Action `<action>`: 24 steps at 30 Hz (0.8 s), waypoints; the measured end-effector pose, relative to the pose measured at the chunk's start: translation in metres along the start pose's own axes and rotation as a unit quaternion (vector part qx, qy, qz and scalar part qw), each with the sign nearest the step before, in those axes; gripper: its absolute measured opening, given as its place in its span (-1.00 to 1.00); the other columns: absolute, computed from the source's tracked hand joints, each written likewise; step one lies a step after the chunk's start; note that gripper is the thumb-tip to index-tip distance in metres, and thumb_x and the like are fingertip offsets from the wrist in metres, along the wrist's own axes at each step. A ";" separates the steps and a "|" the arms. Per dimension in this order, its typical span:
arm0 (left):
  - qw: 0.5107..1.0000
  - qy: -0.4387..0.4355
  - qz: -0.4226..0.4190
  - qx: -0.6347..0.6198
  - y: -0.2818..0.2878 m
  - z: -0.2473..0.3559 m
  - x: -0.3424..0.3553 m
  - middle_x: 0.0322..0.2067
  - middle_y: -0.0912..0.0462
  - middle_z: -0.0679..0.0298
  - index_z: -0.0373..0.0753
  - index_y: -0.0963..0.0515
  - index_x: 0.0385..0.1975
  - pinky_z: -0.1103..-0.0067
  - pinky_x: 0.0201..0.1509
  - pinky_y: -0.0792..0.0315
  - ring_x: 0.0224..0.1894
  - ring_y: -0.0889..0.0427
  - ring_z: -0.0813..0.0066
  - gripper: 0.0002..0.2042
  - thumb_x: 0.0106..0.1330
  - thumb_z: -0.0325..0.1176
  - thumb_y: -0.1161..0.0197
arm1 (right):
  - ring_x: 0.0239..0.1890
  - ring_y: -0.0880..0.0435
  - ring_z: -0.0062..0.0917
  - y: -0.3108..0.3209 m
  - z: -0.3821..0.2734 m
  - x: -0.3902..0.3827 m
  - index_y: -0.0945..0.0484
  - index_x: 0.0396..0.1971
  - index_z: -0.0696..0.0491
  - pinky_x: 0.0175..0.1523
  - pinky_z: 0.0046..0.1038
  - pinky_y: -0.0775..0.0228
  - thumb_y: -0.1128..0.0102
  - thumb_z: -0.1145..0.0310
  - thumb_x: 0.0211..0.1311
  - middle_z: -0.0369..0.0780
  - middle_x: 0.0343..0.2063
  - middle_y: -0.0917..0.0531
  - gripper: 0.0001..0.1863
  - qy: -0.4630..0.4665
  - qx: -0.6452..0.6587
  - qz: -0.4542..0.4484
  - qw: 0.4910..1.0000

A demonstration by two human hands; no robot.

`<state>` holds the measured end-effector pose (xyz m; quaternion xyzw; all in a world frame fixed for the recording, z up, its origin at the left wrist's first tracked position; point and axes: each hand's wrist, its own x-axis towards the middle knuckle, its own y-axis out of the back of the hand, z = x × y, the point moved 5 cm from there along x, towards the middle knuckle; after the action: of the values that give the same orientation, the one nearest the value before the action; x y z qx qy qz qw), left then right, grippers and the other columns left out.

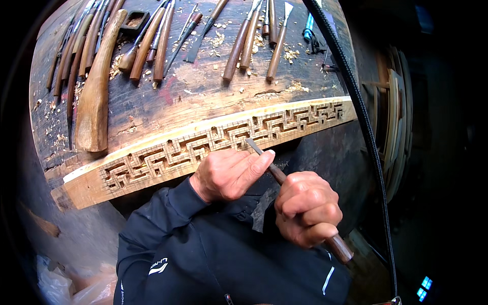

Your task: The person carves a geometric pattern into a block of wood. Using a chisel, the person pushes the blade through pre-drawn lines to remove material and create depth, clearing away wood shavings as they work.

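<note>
A long pale wooden board [84, 190] lies along the near edge of the bench, carved with a lattice of angular slots over pencilled grid lines. My right hand [307, 208] is wrapped round the dark wooden handle of a chisel [341, 250], whose butt sticks out below the fist. My left hand [229, 175] rests at the board's near edge, its fingers closed on the chisel near the blade. The flat metal blade slants up and left, its tip at the carved pattern near the board's middle. Whether the tip touches the wood I cannot tell.
Several chisels [238, 48] with wooden handles lie across the back of the worn bench [193, 96], among wood shavings. A wooden mallet [94, 112] and a small dark box [134, 23] are at left. A black braided cable [363, 117] hangs down at right. Plastic bags [53, 279] are low at left.
</note>
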<state>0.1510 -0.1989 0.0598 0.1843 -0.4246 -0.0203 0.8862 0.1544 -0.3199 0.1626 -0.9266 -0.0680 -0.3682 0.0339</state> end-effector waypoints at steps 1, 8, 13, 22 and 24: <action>1.000 0.003 -0.003 0.000 -0.001 0.000 0.000 -0.41 -0.74 0.23 -0.51 -0.71 0.16 0.49 -0.41 -0.62 -0.44 -0.76 0.43 -0.55 0.23 -0.51 -0.37 | -0.85 -0.30 -0.65 0.001 0.000 -0.001 -0.27 -0.50 0.01 -0.74 -0.55 -0.06 0.19 -0.03 0.89 -0.27 -0.68 -0.49 -0.38 0.005 0.001 -0.001 1.000; 1.000 0.018 0.003 0.022 -0.003 -0.001 -0.004 -0.43 -0.72 0.23 -0.52 -0.70 0.18 0.50 -0.41 -0.62 -0.46 -0.75 0.43 -0.51 0.21 -0.51 -0.36 | -0.85 -0.31 -0.64 0.000 0.010 0.001 -0.28 -0.51 0.02 -0.74 -0.55 -0.07 0.22 -0.04 0.89 -0.26 -0.67 -0.51 -0.37 -0.006 -0.001 -0.026 1.000; 0.999 0.025 0.007 0.044 -0.007 -0.003 -0.004 -0.47 -0.66 0.26 -0.54 -0.69 0.20 0.51 -0.44 -0.57 -0.49 -0.70 0.45 -0.50 0.22 -0.51 -0.36 | -0.85 -0.31 -0.64 0.001 0.015 0.002 -0.27 -0.51 0.02 -0.73 -0.55 -0.06 0.23 -0.03 0.90 -0.27 -0.69 -0.49 -0.37 -0.018 -0.007 -0.020 1.000; 0.998 0.055 0.021 -0.037 -0.001 -0.003 -0.008 -0.24 -0.88 0.12 -0.51 -0.69 0.11 0.47 -0.42 -0.66 -0.43 -0.82 0.32 -0.58 0.21 -0.65 -0.48 | -0.80 -0.27 -0.66 -0.003 0.006 -0.004 -0.25 -0.49 -0.04 -0.68 -0.54 -0.03 0.21 -0.07 0.89 -0.30 -0.70 -0.40 -0.39 -0.022 -0.006 0.059 0.998; 0.997 0.022 0.006 -0.067 0.002 0.000 -0.009 -0.26 -0.86 0.12 -0.49 -0.69 0.06 0.48 -0.38 -0.69 -0.40 -0.84 0.31 -0.63 0.25 -0.58 -0.50 | -0.75 -0.34 -0.65 -0.002 -0.008 -0.016 -0.28 -0.40 -0.01 -0.65 -0.57 -0.14 0.23 -0.08 0.89 -0.29 -0.61 -0.42 -0.43 -0.015 -0.001 0.097 0.995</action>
<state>0.1452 -0.1960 0.0541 0.1224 -0.4038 -0.0395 0.9058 0.1372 -0.3205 0.1576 -0.9345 0.0220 -0.3490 0.0670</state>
